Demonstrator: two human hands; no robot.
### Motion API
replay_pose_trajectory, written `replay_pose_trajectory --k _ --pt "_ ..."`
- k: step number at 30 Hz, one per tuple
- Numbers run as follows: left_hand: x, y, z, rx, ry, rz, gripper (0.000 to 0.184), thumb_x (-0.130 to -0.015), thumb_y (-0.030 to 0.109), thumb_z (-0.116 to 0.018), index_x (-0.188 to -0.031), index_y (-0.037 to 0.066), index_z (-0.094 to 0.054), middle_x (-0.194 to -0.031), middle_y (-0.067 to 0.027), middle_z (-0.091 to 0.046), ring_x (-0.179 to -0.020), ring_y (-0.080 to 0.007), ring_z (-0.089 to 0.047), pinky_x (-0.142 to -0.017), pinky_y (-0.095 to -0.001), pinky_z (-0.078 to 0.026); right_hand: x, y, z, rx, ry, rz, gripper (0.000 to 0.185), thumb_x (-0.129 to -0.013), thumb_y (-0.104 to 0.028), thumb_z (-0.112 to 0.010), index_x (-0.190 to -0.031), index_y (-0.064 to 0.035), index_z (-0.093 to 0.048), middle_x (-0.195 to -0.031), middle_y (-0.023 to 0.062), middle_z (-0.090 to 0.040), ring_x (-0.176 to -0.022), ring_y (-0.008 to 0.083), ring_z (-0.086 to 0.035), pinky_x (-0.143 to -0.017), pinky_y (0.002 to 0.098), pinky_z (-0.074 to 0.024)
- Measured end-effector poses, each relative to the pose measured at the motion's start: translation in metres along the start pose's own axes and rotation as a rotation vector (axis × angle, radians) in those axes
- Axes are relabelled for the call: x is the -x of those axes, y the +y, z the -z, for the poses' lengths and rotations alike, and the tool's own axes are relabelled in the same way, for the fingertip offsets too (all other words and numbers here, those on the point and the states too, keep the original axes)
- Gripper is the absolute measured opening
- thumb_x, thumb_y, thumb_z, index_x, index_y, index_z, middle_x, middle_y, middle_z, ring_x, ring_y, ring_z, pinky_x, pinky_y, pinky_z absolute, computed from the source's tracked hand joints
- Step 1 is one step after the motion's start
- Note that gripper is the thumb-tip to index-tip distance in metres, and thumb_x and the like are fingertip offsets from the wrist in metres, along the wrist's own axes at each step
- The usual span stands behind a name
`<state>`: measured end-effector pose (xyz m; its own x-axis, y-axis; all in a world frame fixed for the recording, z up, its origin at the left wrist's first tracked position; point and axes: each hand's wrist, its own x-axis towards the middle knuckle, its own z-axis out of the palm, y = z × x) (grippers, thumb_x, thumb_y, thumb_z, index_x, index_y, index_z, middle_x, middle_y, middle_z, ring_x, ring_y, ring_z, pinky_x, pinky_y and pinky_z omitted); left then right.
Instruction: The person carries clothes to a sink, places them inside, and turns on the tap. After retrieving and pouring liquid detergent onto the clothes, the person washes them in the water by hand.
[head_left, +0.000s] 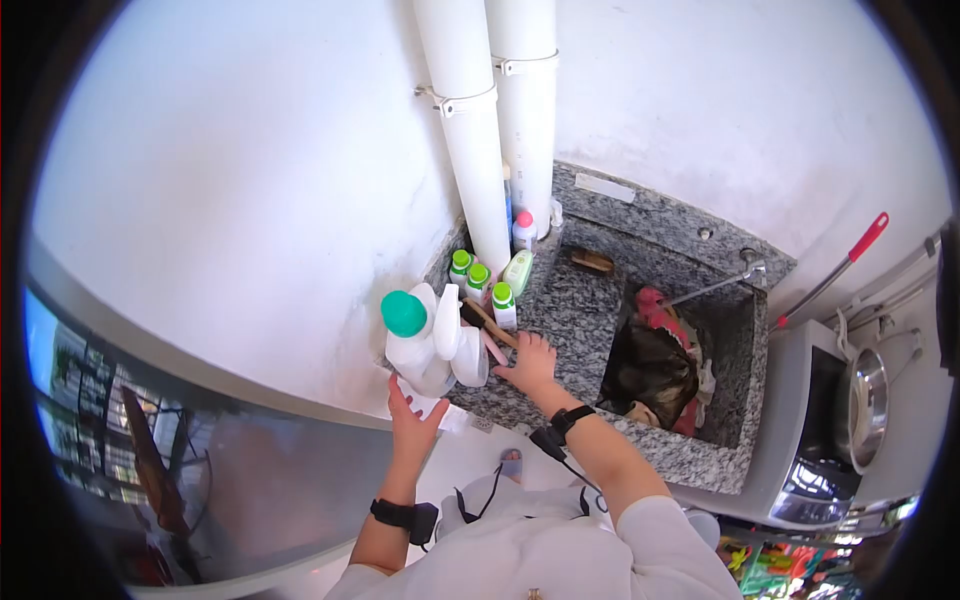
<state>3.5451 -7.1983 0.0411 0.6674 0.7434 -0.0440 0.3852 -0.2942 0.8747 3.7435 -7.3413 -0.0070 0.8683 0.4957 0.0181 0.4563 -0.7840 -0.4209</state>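
Observation:
My right hand (531, 362) is on the granite counter with its fingers near the handle end of a wooden brush (489, 322); whether it grips the brush is unclear. Beside that hand lies a pink-handled item (495, 350). My left hand (411, 412), fingers spread, is at the counter's near left corner, just below a large white bottle with a teal cap (404, 314). A white spray bottle (448, 325) stands between the two hands. Several green-capped bottles (504, 305) are behind it.
A granite sink (736, 455) at the right holds dark and red cloth (655, 362) under a metal tap (752, 266). Another brush (591, 261) lies on the ledge. Two white pipes (468, 150) rise behind the bottles. A red-handled pole (868, 237) leans at the right.

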Motion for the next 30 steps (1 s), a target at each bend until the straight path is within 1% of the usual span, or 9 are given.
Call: replay_pose_trajectory --k 4,8,13,17,19,21,24,27,30 --pt "-0.01 -0.018 0.006 0.111 -0.139 0.044 0.098 -0.071 0.02 -0.079 -0.146 0.006 -0.016 -0.138 -0.023 -0.031 -0.114 -0.0352 -0.049 -0.084 -0.0426 -0.051 -0.003 0.001 -0.035 -0.191 0.121 0.116 0.055 -0.064 -0.006 -0.072 -0.115 -0.0041 -0.051 -0.107 0.0159 -0.057 -0.097 0.0353 -0.054 -0.085 0.0443 -0.0449" --pt "-0.013 -0.04 0.004 0.127 -0.202 0.064 0.096 -0.074 0.016 -0.077 -0.146 0.004 -0.016 -0.139 -0.0235 -0.032 -0.114 -0.0323 -0.049 -0.082 -0.0382 -0.053 -0.005 -0.004 -0.036 -0.287 0.354 0.334 0.039 -0.069 0.0 -0.062 -0.107 -0.0029 -0.054 -0.106 0.0165 -0.057 -0.097 0.0365 -0.054 -0.083 0.0457 -0.0458" --pt "-0.015 -0.064 0.01 0.202 -0.245 0.08 0.09 -0.077 0.013 -0.074 -0.146 0.003 -0.017 -0.139 -0.0221 -0.035 -0.112 -0.0286 -0.051 -0.083 -0.0361 -0.052 -0.016 -0.003 -0.056 -0.445 0.253 0.37 0.021 -0.081 -0.006 -0.053 -0.101 -0.006 -0.059 -0.097 0.0176 -0.059 -0.093 0.0363 -0.056 -0.082 0.0439 -0.0472" --pt "-0.022 -0.067 0.017 0.171 -0.303 0.173 0.085 -0.08 0.013 -0.071 -0.146 0.002 -0.018 -0.138 -0.0231 -0.036 -0.107 -0.0275 -0.057 -0.083 -0.0337 -0.05 -0.017 0.003 -0.077 -0.627 0.204 0.244 0.021 -0.089 -0.015 -0.052 -0.107 -0.0052 -0.057 -0.108 0.0182 -0.055 -0.1 0.0363 -0.056 -0.088 0.0408 -0.0472" --pt "-0.025 -0.074 0.019 0.135 -0.322 0.165 0.083 -0.08 0.014 -0.071 -0.145 0.001 -0.021 -0.136 -0.0236 -0.04 -0.105 -0.0277 -0.058 -0.082 -0.0327 -0.051 -0.01 0.006 -0.067 -0.426 0.281 0.392 0.024 -0.091 -0.016 -0.05 -0.111 -0.005 -0.055 -0.115 0.0193 -0.052 -0.105 0.0358 -0.055 -0.092 0.0388 -0.0463" --pt "-0.032 -0.078 0.026 -0.298 -0.442 0.197 0.06 -0.08 0.016 -0.071 -0.131 -0.004 -0.046 -0.115 -0.0201 -0.059 -0.092 -0.023 -0.062 -0.075 -0.03 -0.051 0.004 0.01 -0.047 -0.484 0.236 0.402 0.03 -0.085 -0.012 -0.056 -0.114 -0.0059 -0.054 -0.122 0.0201 -0.05 -0.113 0.0371 -0.051 -0.097 0.0402 -0.0432" --pt "-0.039 -0.083 0.031 -0.378 -0.753 0.153 0.036 -0.08 0.02 -0.07 -0.105 -0.006 -0.065 -0.087 -0.0125 -0.068 -0.079 -0.0176 -0.062 -0.07 -0.0283 -0.05 0.035 0.019 -0.019 -0.326 0.376 0.394 0.054 -0.066 -0.001 -0.064 -0.119 -0.0095 -0.053 -0.132 0.02 -0.045 -0.126 0.0408 -0.041 -0.104 0.0474 -0.0352" --pt "-0.036 -0.097 0.005 -0.338 -0.926 0.216 0.029 -0.08 0.02 -0.07 -0.091 -0.006 -0.069 -0.076 -0.0082 -0.068 -0.073 -0.0147 -0.06 -0.068 -0.0285 -0.049 0.075 0.036 -0.01 -0.488 0.362 0.207 0.036 -0.069 -0.001 -0.062 -0.104 -0.0084 -0.059 -0.121 0.0162 -0.051 -0.115 0.0356 -0.049 -0.096 0.0423 -0.0429" --pt "-0.019 -0.057 -0.03 -0.431 -1.17 0.062 0.033 -0.081 0.024 -0.068 -0.097 -0.004 -0.069 -0.079 -0.0099 -0.068 -0.073 -0.0168 -0.063 -0.066 -0.0286 -0.05 0.12 0.059 0.013 -0.544 0.323 0.109 0.02 -0.073 -0.003 -0.061 -0.093 -0.0076 -0.06 -0.109 0.0112 -0.056 -0.105 0.0323 -0.054 -0.086 0.0411 -0.047"
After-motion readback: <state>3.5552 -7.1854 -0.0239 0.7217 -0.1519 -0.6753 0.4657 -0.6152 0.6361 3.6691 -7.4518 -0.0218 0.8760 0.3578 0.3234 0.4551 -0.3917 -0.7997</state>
